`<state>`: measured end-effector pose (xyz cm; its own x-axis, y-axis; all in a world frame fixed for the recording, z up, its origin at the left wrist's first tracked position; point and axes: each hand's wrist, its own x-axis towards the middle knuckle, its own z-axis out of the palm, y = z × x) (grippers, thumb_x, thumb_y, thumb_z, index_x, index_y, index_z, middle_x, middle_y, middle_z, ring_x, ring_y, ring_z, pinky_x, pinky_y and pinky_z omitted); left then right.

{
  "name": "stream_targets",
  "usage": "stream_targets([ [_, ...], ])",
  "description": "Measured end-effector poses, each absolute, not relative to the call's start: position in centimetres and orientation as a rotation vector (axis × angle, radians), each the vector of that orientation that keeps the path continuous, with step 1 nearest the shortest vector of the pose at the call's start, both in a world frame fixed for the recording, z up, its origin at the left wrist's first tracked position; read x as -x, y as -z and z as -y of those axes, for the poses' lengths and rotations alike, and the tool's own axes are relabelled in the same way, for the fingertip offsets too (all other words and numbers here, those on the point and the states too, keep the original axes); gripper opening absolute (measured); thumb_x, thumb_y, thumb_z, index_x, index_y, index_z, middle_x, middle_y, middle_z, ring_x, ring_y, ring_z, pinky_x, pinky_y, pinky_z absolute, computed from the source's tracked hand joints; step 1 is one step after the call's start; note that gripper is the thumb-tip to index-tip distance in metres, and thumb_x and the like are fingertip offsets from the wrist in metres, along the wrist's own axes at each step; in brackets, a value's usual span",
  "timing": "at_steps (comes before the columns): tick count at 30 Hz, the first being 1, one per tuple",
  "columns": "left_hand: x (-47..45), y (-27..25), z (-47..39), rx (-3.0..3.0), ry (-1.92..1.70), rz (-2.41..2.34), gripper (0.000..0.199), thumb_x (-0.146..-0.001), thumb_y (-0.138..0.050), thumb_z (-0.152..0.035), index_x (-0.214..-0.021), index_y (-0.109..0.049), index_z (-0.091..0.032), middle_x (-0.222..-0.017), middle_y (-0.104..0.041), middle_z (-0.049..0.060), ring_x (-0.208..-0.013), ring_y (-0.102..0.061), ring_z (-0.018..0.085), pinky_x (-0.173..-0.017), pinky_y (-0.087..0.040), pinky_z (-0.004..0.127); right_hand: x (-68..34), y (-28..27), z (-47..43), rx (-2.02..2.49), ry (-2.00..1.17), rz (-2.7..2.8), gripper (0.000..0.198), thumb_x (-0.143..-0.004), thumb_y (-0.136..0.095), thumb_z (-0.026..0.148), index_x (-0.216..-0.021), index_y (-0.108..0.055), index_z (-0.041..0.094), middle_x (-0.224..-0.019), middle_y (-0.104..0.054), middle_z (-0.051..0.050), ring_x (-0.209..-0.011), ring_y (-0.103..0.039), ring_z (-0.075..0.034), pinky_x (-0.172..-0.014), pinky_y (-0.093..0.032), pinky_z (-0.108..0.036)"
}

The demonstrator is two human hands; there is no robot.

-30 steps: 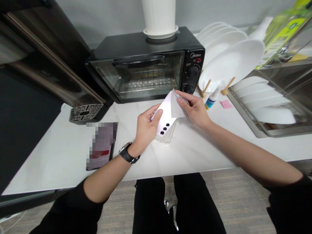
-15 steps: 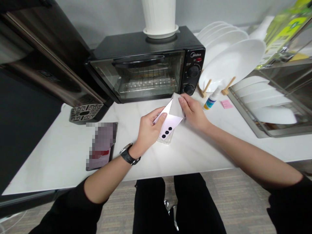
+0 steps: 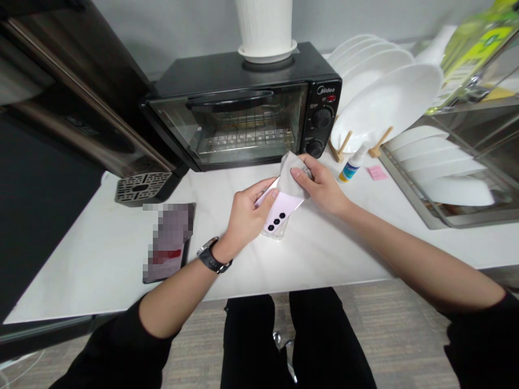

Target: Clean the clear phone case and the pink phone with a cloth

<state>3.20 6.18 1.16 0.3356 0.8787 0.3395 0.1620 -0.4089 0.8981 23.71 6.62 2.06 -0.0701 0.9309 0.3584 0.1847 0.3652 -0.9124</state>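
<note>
A pale lilac smartphone (image 3: pixel 279 206) with three black camera lenses is held back side up above the counter. My left hand (image 3: pixel 252 208) is closed around its left edge, thumb on the back. My right hand (image 3: pixel 322 183) pinches a grey cloth (image 3: pixel 291 177) that lies folded over the phone's upper end and its far edge. Below the phone, a clear phone case (image 3: pixel 279 233) rests on the counter, mostly covered from sight. Right of my right hand stands a small spray bottle (image 3: pixel 351 166) with a blue and yellow label.
A black toaster oven (image 3: pixel 247 129) stands behind my hands, with a white pot (image 3: pixel 265 27) on top. To the left are a blurred-out tablet-like device (image 3: pixel 172 243) and a drip tray (image 3: pixel 141 186). White plates (image 3: pixel 385 108), a pink sticky note (image 3: pixel 377 173) and a sink (image 3: pixel 425 213) are on the right.
The grey cloth has gone from a flat corner to being bunched and wrapped over the phone's upper end. My right hand has shifted slightly; my left hand keeps its hold.
</note>
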Motion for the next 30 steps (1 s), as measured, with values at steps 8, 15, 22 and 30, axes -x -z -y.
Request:
stream_targets([
  [8, -3.29, -0.57, -5.72, -1.905, -1.04, -0.926, 0.035, -0.1, -0.065, -0.043, -0.123, -0.077, -0.02, -0.1, -0.081, 0.004, -0.081, -0.073, 0.017, -0.066, -0.053, 0.025, -23.87, -1.53, -6.36, 1.274, -0.806, 1.478, 0.068, -0.094, -0.045, 0.082, -0.065, -0.05, 0.022, -0.059, -0.047, 0.001, -0.055, -0.04, -0.012, -0.05, -0.031, -0.029],
  [15, -3.25, -0.83, -5.92, -1.863, -1.134, -0.974, 0.037, -0.099, -0.066, -0.044, -0.125, -0.077, -0.021, -0.104, -0.082, 0.004, -0.082, -0.074, 0.018, -0.068, -0.056, 0.027, -23.35, -1.69, -6.54, 1.066, -0.828, 1.479, 0.054, -0.09, -0.063, 0.076, -0.1, -0.063, 0.023, -0.088, -0.063, -0.001, -0.08, -0.057, -0.019, -0.07, -0.048, -0.03],
  [22, -3.37, -1.38, -5.88, -1.801, -1.187, -1.011, 0.036, -0.099, -0.066, -0.044, -0.124, -0.077, -0.02, -0.105, -0.082, 0.005, -0.086, -0.073, 0.018, -0.071, -0.057, 0.027, -23.67, -1.63, -6.24, 1.239, -0.56, 1.495, 0.051, -0.092, -0.063, 0.072, -0.082, -0.057, 0.022, -0.072, -0.05, 0.002, -0.068, -0.045, -0.016, -0.061, -0.035, -0.03],
  [30, -3.29, -1.26, -5.92, -1.801, -1.158, -0.994, 0.039, -0.099, -0.066, -0.044, -0.126, -0.076, -0.019, -0.102, -0.082, 0.005, -0.083, -0.074, 0.019, -0.066, -0.056, 0.026, -23.81, -2.28, -6.69, 1.03, -0.883, 1.48, 0.055, -0.086, -0.068, 0.076, -0.093, -0.061, 0.022, -0.087, -0.063, -0.001, -0.075, -0.054, -0.016, -0.063, -0.041, -0.028],
])
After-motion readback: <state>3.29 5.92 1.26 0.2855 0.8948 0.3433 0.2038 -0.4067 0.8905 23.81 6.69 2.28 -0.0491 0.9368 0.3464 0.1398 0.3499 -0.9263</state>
